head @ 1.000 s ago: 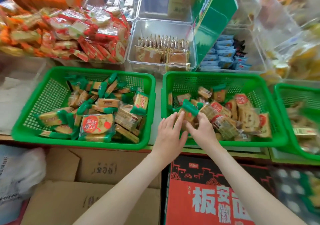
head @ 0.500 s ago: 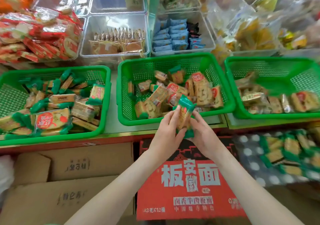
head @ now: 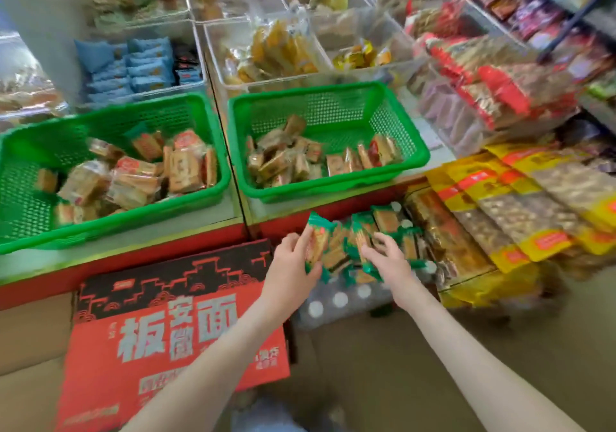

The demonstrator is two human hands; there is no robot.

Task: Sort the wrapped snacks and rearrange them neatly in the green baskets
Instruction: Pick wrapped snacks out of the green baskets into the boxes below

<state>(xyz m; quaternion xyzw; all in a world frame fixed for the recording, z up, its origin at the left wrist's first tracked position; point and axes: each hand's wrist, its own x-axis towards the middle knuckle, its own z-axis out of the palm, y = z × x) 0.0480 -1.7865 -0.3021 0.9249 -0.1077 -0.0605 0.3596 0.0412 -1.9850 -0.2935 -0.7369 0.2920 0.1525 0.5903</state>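
Observation:
Two green baskets stand on the counter: the left basket [head: 20, 178] and the right basket [head: 410, 145], both holding several clear-wrapped snacks with red labels. Below the counter edge, my left hand [head: 290, 265] grips a green-wrapped snack [head: 318, 235], held upright. To its right, my right hand [head: 386, 258] reaches with relaxed fingers over a pile of green-wrapped snacks [head: 383, 228] that lies on a dotted surface [head: 336, 298] under the counter. Whether those fingers touch the pile is unclear.
A red and black carton [head: 173, 325] sits low at the left, with brown cardboard boxes beside it. Yellow and red packets [head: 506, 205] are stacked at the right. Clear bins of snacks [head: 273, 51] fill the back of the counter.
The view has swung right. Both hands lifted the green-wrapped snack out of the basket and carried it down to the pile below the counter. My right hand has let go of it.

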